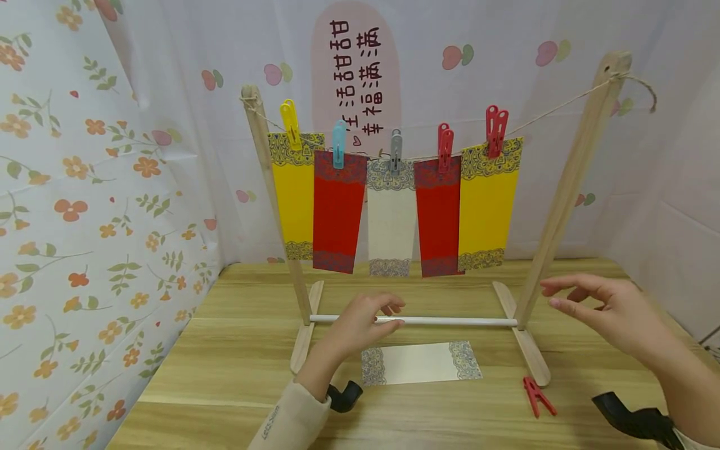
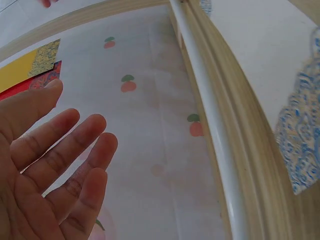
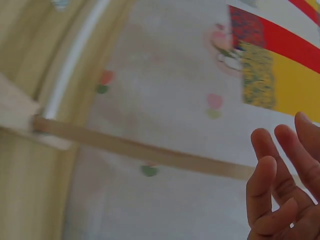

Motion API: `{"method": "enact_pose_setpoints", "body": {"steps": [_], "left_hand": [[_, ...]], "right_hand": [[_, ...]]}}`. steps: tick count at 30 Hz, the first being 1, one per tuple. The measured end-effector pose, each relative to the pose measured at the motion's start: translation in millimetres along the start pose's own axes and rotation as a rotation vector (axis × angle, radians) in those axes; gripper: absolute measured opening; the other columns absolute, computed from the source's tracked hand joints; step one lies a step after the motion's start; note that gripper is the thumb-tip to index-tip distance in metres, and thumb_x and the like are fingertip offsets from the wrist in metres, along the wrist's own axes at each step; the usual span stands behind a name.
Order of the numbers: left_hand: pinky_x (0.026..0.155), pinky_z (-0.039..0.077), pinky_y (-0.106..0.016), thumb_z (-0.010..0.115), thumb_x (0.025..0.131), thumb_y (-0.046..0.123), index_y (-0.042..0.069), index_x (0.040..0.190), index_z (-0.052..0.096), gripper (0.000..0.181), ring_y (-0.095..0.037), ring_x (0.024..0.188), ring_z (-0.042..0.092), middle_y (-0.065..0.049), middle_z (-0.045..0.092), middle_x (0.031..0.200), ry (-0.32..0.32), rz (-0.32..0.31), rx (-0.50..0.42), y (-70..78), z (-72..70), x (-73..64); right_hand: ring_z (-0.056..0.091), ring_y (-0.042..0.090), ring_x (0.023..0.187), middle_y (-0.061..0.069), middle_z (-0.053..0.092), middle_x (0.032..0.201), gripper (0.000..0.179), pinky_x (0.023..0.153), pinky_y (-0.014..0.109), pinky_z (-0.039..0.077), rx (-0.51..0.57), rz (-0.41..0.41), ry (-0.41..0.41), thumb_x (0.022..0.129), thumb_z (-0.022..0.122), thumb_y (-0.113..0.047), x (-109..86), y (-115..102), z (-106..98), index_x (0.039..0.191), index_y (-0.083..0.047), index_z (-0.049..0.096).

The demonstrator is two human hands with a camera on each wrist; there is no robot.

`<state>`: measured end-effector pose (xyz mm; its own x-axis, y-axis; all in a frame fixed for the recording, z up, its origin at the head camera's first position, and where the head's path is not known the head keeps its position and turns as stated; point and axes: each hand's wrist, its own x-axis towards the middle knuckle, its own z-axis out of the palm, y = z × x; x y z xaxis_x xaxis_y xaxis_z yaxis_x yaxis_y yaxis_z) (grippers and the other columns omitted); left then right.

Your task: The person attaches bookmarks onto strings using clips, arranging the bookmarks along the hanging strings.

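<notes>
My left hand point(image 1: 362, 322) hovers over the table near the white rod point(image 1: 450, 321), fingers loosely bent and holding nothing. Just right of the right wooden post point(image 1: 574, 162), my right hand point(image 1: 613, 306) is raised with relaxed, unoccupied fingers. On the table in front of the rod lies a white card point(image 1: 417, 364) with patterned ends. A red clothespin point(image 1: 535, 397) lies by the stand's right foot. Above, pegged to a string, hang a yellow card point(image 1: 294, 206), a red card point(image 1: 336, 215), a white card point(image 1: 391, 222), another red card point(image 1: 439, 219) and another yellow card point(image 1: 487, 215).
The string runs between the right post and the left wooden post point(image 1: 275, 200). Yellow, blue, grey and red clothespins point(image 1: 495, 132) grip the hanging cards. Patterned cloth point(image 1: 84, 187) stands behind and to the left of the wooden table point(image 1: 225, 375).
</notes>
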<state>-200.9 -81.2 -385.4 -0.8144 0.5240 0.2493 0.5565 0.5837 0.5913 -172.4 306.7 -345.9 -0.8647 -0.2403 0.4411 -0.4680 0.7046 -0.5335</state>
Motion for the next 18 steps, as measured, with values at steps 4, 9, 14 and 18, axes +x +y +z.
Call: {"method": "enact_pose_setpoints", "body": {"steps": [4, 9, 14, 18], "left_hand": [[0.093, 0.055, -0.042, 0.068, 0.095, 0.018, 0.005, 0.123, 0.066, 0.031, -0.029, 0.108, 0.065, -0.010, 0.070, 0.119, -0.037, -0.017, -0.017, -7.1, 3.1, -4.2], [0.094, 0.054, -0.040, 0.070, 0.094, 0.018, 0.003, 0.124, 0.066, 0.034, -0.030, 0.110, 0.063, -0.012, 0.068, 0.122, -0.079, -0.032, 0.012, -14.5, 8.3, -5.7], [0.095, 0.052, -0.034, 0.071, 0.093, 0.021, 0.004, 0.126, 0.065, 0.038, -0.028, 0.113, 0.062, -0.009, 0.067, 0.126, -0.144, -0.047, 0.072, -18.2, 11.5, -5.9], [0.094, 0.052, -0.031, 0.073, 0.091, 0.023, 0.005, 0.129, 0.064, 0.042, -0.026, 0.114, 0.062, -0.008, 0.067, 0.127, -0.190, -0.061, 0.101, -21.5, 14.2, -5.3]], "right_hand": [[0.053, -0.005, 0.081, -0.032, 0.065, 0.101, 0.033, 0.055, 0.021, 0.037, -0.001, -0.079, -0.071, 0.086, 0.073, -0.001, -17.1, 22.5, 15.4, 0.112, -0.021, 0.072], [0.050, -0.001, 0.078, -0.025, 0.065, 0.103, 0.042, 0.057, 0.019, 0.037, 0.019, -0.181, -0.169, 0.081, 0.073, 0.006, -36.4, 44.8, 34.8, 0.112, -0.022, 0.070], [0.049, -0.003, 0.074, -0.017, 0.063, 0.095, 0.050, 0.058, 0.014, 0.036, 0.037, -0.314, -0.186, 0.072, 0.077, 0.012, -47.8, 58.9, 54.4, 0.110, -0.019, 0.070], [0.049, -0.004, 0.073, -0.017, 0.065, 0.099, 0.053, 0.062, 0.010, 0.038, 0.054, -0.388, -0.156, 0.063, 0.079, 0.015, -53.3, 65.9, 66.0, 0.105, -0.016, 0.070]]}}
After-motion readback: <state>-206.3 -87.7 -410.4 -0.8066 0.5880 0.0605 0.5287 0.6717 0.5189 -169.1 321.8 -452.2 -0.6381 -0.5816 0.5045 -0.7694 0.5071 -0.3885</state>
